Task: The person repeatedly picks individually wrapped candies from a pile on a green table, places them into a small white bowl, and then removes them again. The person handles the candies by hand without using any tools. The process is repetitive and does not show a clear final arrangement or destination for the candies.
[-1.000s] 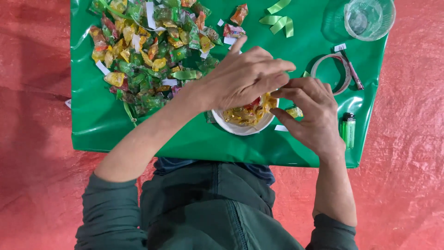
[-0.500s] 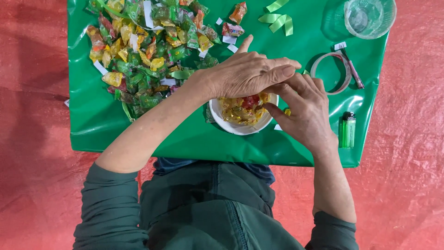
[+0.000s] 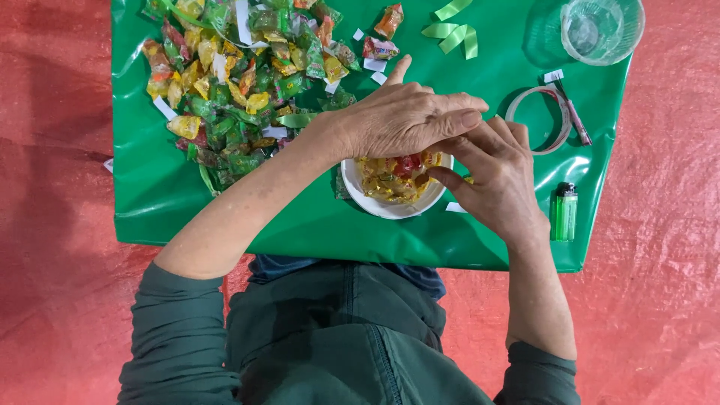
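Both hands meet over white bowl of wrapped candies: left hand arches palm-down above it, right hand at 3 o'clock pinches its rim, steadying it. Left grip unclear. Candy pile at 10 o'clock.

The left forearm runs up from seven o'clock toward one o'clock, sleeve pushed to the elbow. The left hand lies palm down, fingers together pointing to three o'clock, thumb sticking up toward twelve. The right forearm rises from five o'clock; the right hand curls, fingertips meeting under the left hand's fingers at its ten o'clock.
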